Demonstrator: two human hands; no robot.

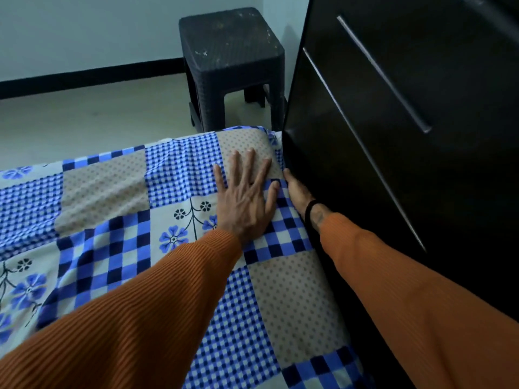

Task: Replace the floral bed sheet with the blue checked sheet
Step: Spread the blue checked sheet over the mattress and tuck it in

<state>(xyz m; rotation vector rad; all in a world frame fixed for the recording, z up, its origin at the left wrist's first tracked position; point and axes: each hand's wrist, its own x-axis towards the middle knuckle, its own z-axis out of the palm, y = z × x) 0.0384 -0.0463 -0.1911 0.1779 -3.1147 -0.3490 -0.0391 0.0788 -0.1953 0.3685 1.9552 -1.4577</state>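
Two hands are seen at the far right corner of the bed, at about one o'clock from the middle of the view. The blue checked sheet [179,248] is already spread over the bed, its patchwork of checks, dotted squares and blue flower panels covering the whole visible top; no separate floral sheet can be made out. The left hand [245,197] is laid flat on the sheet near the corner, its fingers [248,164] straight and spread, with nothing gripped; it appears to be placed there to pin the cloth so that it does not slide while the edge is worked. The right hand [295,189] is pushed down at three o'clock from the left hand, into the narrow gap between the bed's side and the dark wardrobe [393,136]. Only its back and wrist, with a black band, are shown; whether its fingers are curled round the sheet's edge or held straight cannot be told. It is judged that the edge is being tucked down the side here, a late step of the task. A dark stool [230,51] is stood on the floor at twelve o'clock, just beyond the bed's corner and beside the wardrobe.
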